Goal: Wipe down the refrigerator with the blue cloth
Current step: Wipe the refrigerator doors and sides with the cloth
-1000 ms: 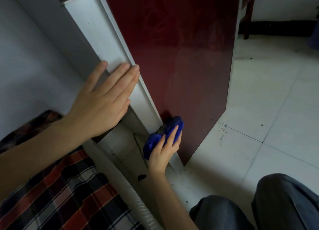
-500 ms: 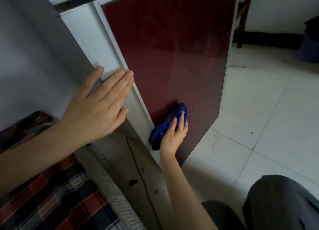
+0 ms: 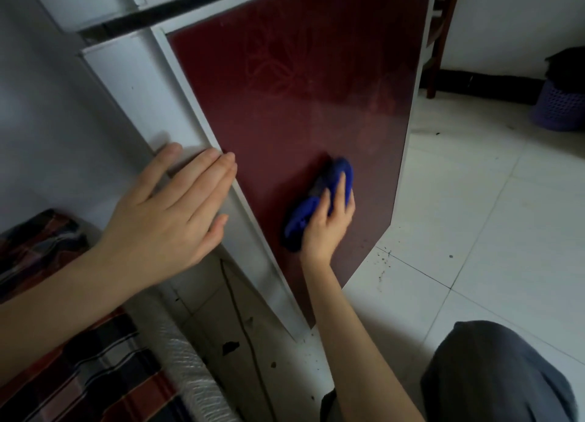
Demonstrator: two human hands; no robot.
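The refrigerator's dark red lower door (image 3: 300, 98) fills the middle of the view, with a white side panel (image 3: 139, 86) to its left. A bunched blue cloth (image 3: 340, 176) lies against the lower part of the red door. My right hand (image 3: 329, 228) presses it there, fingers spread over the cloth and curled slightly round it. My left hand (image 3: 171, 219) rests flat on the white side edge of the fridge, fingers straight, fingertips at the door's left border.
A plaid fabric (image 3: 69, 374) and a ribbed white hose (image 3: 193, 377) lie at the lower left. White floor tiles (image 3: 474, 231) spread to the right, with a purple basket (image 3: 558, 108) and a dark wooden chair leg (image 3: 438, 41) at the back. My grey-trousered knee (image 3: 500, 374) is at the bottom right.
My right hand has slid the blue cloth up and to the right, from the door's bottom left corner onto the red face. My left hand stays on the white edge.
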